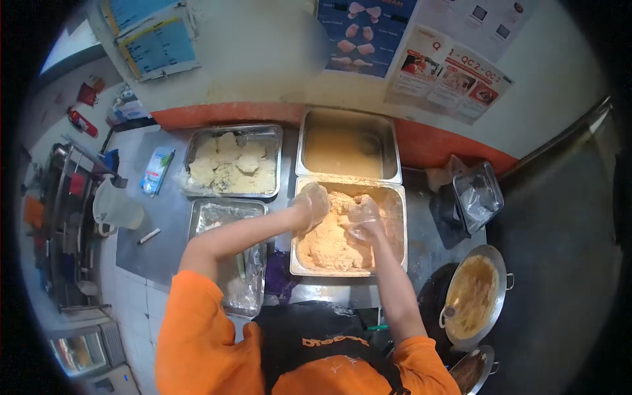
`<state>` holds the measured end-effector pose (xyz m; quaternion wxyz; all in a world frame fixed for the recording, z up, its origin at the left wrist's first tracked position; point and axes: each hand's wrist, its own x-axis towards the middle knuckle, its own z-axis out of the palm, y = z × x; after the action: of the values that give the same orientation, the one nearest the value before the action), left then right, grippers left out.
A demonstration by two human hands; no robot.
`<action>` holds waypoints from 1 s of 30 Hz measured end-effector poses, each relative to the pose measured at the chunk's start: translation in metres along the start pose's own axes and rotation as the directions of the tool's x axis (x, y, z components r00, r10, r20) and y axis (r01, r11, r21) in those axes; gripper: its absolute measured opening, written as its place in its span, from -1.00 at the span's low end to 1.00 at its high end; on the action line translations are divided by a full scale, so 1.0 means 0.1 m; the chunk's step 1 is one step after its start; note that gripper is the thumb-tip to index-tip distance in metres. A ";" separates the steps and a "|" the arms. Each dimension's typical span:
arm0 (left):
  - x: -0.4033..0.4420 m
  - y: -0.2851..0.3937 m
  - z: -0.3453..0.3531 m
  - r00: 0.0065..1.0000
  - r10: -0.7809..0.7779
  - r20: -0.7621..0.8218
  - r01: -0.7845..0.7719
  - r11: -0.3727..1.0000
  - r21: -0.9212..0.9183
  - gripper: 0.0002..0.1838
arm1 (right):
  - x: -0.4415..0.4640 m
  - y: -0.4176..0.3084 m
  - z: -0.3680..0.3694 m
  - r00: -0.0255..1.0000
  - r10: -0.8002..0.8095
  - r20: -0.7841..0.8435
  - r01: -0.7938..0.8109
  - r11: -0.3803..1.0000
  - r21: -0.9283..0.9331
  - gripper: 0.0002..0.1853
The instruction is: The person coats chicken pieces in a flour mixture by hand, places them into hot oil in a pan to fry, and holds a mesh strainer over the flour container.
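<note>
Both hands wear clear plastic gloves and are over a steel pan (402, 227) of pale orange, crumbly coated material (332, 247). My left hand (313, 206) is at the pan's upper left, with its fingers hard to make out through the glove. At the upper right of the same pan, my right hand (363, 217) touches the coated material, its fingers curled down; what it holds, if anything, is hidden. Directly behind stands a deep steel pan (398, 158) with cloudy tan liquid (342, 155) in it.
A tray (279, 158) of pale floured pieces stands back left, above a floury tray (262, 263). Further left are a plastic jug (118, 205), a marker (149, 236) and a blue packet (157, 171). Rightward are a clear container (487, 197) and a wok (474, 296).
</note>
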<state>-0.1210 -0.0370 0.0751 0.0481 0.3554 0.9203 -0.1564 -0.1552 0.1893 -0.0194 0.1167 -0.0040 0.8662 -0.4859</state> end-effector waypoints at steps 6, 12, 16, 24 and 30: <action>0.02 -0.12 0.01 0.999 -0.004 0.051 0.010 0.992 -0.125 -0.78 | 0.11 -0.33 0.00 0.931 -0.013 0.365 0.108 0.964 -0.241 -0.37; -0.21 -0.49 -0.30 0.994 -0.084 0.066 0.107 0.826 -0.553 -0.73 | 0.00 -0.63 -0.17 0.955 -0.058 0.291 0.226 0.779 -0.586 -0.42; -0.55 -0.61 -0.58 0.982 -0.178 -0.057 0.096 0.740 -0.666 -0.72 | -0.14 -0.89 -0.27 0.914 -0.042 0.404 0.333 0.647 -0.686 -0.44; -0.71 -0.62 -0.64 0.935 -0.317 -0.158 0.130 0.723 -0.679 -0.61 | -0.29 -1.01 -0.57 0.883 -0.165 0.440 0.397 0.763 -0.510 -0.59; -0.73 -0.60 -0.95 0.903 -0.316 -0.292 0.070 0.777 -0.625 -0.67 | -0.04 -1.03 -1.06 0.887 -0.311 0.340 0.423 0.841 -0.336 -0.60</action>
<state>-0.1047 -0.0948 0.1948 -0.0381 0.2467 0.9450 0.2114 -0.1838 0.2246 0.1211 0.1351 -0.2619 0.9052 -0.3061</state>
